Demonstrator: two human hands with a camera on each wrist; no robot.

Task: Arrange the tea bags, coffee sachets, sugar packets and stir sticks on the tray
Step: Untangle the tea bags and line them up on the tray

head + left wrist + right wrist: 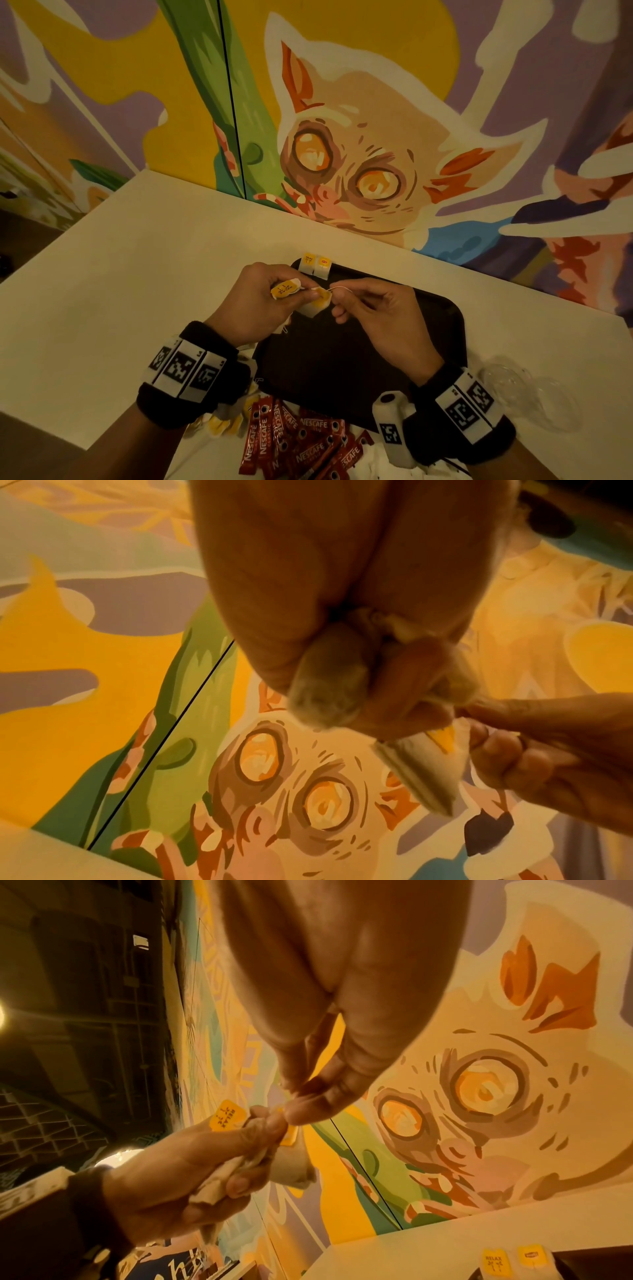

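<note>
Over the dark tray (359, 370) my left hand (301, 291) grips a small bunch of tea bags, with a yellow "RELAX" tag (284, 289) sticking out above its fingers. One tea bag (313, 306) hangs from that bunch between my hands. My right hand (337, 299) pinches this bag's white string beside its yellow tag. The right wrist view shows the pinch (298, 1104), the tag (227, 1115) and the bag (291, 1167). The left wrist view shows the same bag (424, 767). Two tea bags (315, 265) lie side by side at the tray's far left corner.
Red Nescafe coffee sachets (298, 435) lie heaped on the white table in front of the tray. More tea bags (219, 425) lie under my left wrist. Clear plastic cups (527, 394) sit right of the tray. A painted wall (342, 137) stands behind the table.
</note>
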